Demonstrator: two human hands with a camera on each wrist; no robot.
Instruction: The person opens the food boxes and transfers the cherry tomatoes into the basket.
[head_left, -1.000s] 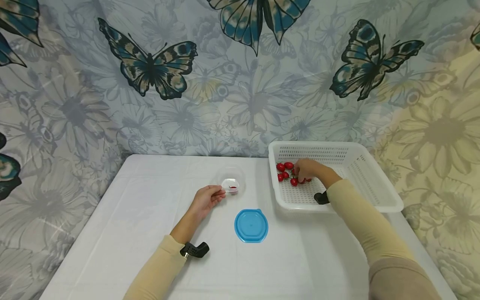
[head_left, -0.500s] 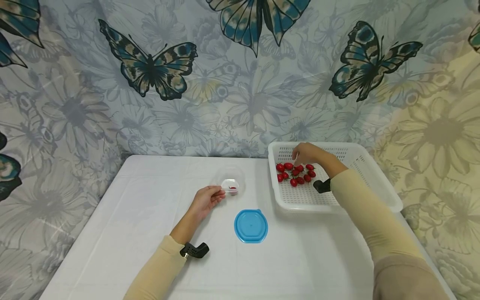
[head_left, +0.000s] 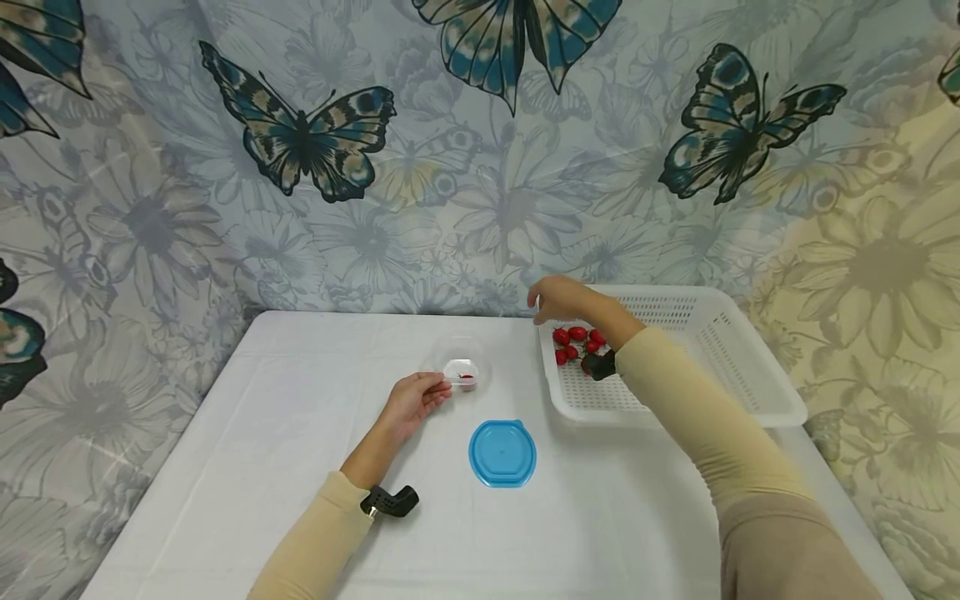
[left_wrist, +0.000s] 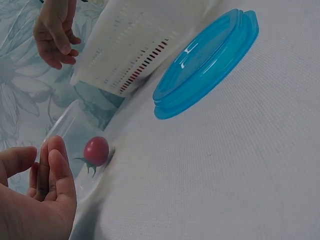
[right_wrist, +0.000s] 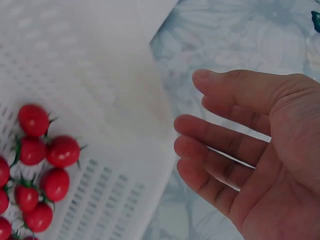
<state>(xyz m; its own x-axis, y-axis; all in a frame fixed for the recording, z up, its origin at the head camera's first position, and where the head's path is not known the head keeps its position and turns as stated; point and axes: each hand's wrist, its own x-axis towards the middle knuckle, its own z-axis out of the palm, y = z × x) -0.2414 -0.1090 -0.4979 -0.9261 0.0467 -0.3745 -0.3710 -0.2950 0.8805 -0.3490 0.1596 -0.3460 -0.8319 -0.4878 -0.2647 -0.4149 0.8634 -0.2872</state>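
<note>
My left hand (head_left: pixel 412 404) pinches the near rim of a small clear plastic bowl (head_left: pixel 457 343) standing on the white table. Inside the bowl lies one red cherry tomato (left_wrist: pixel 96 151) with a green stem, plain in the left wrist view. My right hand (head_left: pixel 566 300) hovers over the far left corner of a white slotted basket (head_left: pixel 738 362). In the right wrist view its fingers (right_wrist: pixel 220 135) are relaxed and slightly bent, with nothing visible between them. Several cherry tomatoes (right_wrist: pixel 55 184) with green stems lie in the basket; the right forearm partly hides them in the head view.
A round blue lid (head_left: pixel 502 454) lies flat on the white-covered table (head_left: pixel 600 517), in front of the bowl and left of the basket. A butterfly-patterned cloth (head_left: pixel 480 208) hangs behind the table's far edge.
My right hand has lifted from the tomatoes in the basket and moved left to the basket's far left corner. My left hand and the bowl have stayed in place.
</note>
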